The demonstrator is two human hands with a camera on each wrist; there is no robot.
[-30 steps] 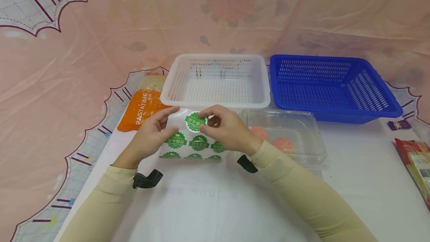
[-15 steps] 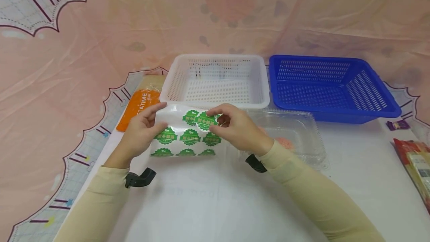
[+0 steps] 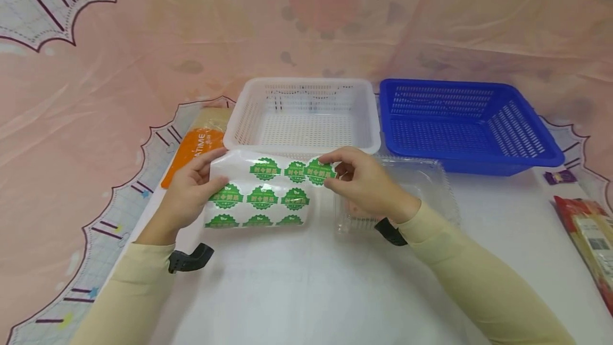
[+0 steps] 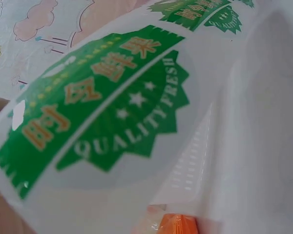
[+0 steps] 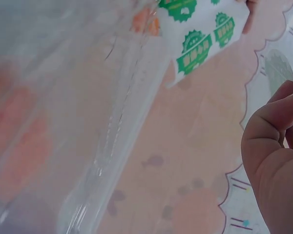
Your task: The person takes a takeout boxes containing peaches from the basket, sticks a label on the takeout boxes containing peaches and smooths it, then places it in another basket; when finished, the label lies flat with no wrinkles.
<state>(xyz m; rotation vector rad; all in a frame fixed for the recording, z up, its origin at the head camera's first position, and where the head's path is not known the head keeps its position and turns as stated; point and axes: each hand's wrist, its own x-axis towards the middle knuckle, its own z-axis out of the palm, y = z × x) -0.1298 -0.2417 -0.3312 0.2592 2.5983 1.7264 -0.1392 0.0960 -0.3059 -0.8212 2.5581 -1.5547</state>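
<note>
A white sticker sheet (image 3: 261, 190) printed with round green "Quality Fresh" stickers is held over the table in the head view. My left hand (image 3: 191, 193) grips its left edge, thumb on top. My right hand (image 3: 356, 180) pinches one green sticker (image 3: 320, 171) at the sheet's top right corner, peeled off the sheet. The left wrist view is filled by a close-up of a green sticker (image 4: 102, 105) on the sheet. In the right wrist view the sheet (image 5: 205, 34) shows at the top, with curled fingers (image 5: 276, 141) at the right.
A clear plastic clamshell box (image 3: 421, 185) lies under my right hand. Behind stand a white basket (image 3: 301, 113) and a blue basket (image 3: 466, 121). An orange pasta packet (image 3: 191, 150) lies at the left, a red packet (image 3: 586, 238) at the right edge.
My right hand has drawn the pinched sticker rightward, away from the sheet's centre. The left hand and the sheet have shifted slightly left and down.
</note>
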